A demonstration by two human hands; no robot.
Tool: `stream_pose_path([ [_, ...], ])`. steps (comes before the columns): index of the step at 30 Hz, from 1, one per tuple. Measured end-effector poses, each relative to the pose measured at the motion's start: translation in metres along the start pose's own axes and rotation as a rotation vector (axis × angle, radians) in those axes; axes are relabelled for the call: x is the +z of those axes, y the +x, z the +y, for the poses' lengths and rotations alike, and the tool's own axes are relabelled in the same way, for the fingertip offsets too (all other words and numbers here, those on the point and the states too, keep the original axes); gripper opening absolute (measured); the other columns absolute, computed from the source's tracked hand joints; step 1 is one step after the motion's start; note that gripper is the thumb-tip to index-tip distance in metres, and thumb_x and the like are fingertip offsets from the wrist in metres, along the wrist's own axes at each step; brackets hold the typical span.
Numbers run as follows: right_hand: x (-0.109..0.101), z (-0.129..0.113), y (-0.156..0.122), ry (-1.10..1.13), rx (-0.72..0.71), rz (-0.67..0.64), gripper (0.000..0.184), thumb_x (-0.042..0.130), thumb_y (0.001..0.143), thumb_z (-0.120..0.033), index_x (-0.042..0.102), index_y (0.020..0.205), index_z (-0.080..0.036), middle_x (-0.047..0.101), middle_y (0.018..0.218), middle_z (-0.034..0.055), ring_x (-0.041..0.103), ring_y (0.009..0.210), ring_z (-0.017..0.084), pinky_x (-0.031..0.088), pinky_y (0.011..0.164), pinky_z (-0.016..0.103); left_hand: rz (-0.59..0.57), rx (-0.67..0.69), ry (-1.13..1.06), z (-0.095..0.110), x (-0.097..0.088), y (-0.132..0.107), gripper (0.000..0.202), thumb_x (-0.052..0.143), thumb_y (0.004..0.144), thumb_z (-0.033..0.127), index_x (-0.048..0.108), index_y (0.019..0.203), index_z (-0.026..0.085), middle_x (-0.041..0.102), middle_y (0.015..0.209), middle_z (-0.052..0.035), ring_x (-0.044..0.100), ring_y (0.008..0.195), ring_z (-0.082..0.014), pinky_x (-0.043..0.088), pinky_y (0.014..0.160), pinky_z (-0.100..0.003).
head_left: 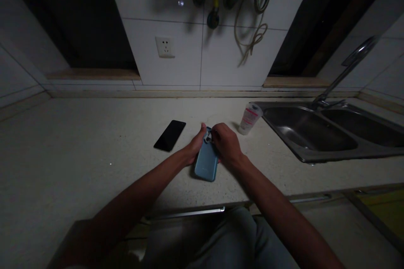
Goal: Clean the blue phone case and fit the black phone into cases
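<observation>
A light blue phone (pixel 206 163) lies back-up on the pale countertop (pixel 94 143), its long side pointing away from me. My left hand (pixel 195 146) grips its left edge, thumb up by the top corner. My right hand (pixel 226 143) is closed over the top right end near the camera area, fingertips pinched there; what they pinch is too small to make out. A black phone (pixel 169 135) lies flat, screen dark, a little to the left of both hands.
A small plastic cup (pixel 249 119) with a red-and-white label stands beside a steel double sink (pixel 303 151) with a tap (pixel 344 73) at right. A wall socket (pixel 165 46) and hanging utensils (pixel 214 4) are on the tiled wall behind.
</observation>
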State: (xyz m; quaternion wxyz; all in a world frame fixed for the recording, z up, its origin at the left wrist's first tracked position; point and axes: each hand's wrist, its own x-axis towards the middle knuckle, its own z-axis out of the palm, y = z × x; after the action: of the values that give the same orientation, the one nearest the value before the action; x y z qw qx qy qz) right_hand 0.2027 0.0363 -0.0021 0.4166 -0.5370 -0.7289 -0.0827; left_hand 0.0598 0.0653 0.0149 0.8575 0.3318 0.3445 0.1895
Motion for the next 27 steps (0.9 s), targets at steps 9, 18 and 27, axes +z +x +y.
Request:
stream_pose_path([
  [9, -0.004, -0.004, -0.001, 0.22, -0.112, -0.16, 0.011, 0.053, 0.091, -0.015, 0.063, 0.09, -0.018, 0.065, 0.088, 0.0076, 0.059, 0.082, 0.02, 0.046, 0.074, 0.03, 0.026, 0.107, -0.128, -0.001, 0.001, 0.005, 0.068, 0.027, 0.095, 0.069, 0.068, 0.088, 0.014, 0.07, 0.069, -0.0111, 0.072, 0.071, -0.0235, 0.057, 0.069, -0.033],
  [18, -0.024, 0.005, 0.005, 0.091, -0.065, -0.291, 0.008, 0.067, 0.083, -0.014, 0.071, 0.082, -0.02, 0.068, 0.079, 0.0044, 0.057, 0.084, 0.022, 0.036, 0.079, 0.036, -0.039, 0.1, -0.121, 0.0, -0.001, 0.007, 0.072, 0.024, 0.094, 0.071, 0.069, 0.099, 0.014, 0.073, 0.076, -0.0126, 0.071, 0.067, -0.0238, 0.058, 0.065, -0.036],
  [27, -0.029, 0.015, -0.001, 0.162, -0.089, -0.383, 0.031, 0.06, 0.082, -0.015, 0.066, 0.112, -0.019, 0.068, 0.091, 0.0054, 0.056, 0.086, 0.022, 0.036, 0.08, 0.036, -0.063, 0.098, -0.115, -0.001, -0.005, 0.01, 0.076, 0.024, 0.092, 0.073, 0.068, 0.101, 0.012, 0.072, 0.073, -0.0128, 0.068, 0.057, -0.0209, 0.057, 0.059, -0.034],
])
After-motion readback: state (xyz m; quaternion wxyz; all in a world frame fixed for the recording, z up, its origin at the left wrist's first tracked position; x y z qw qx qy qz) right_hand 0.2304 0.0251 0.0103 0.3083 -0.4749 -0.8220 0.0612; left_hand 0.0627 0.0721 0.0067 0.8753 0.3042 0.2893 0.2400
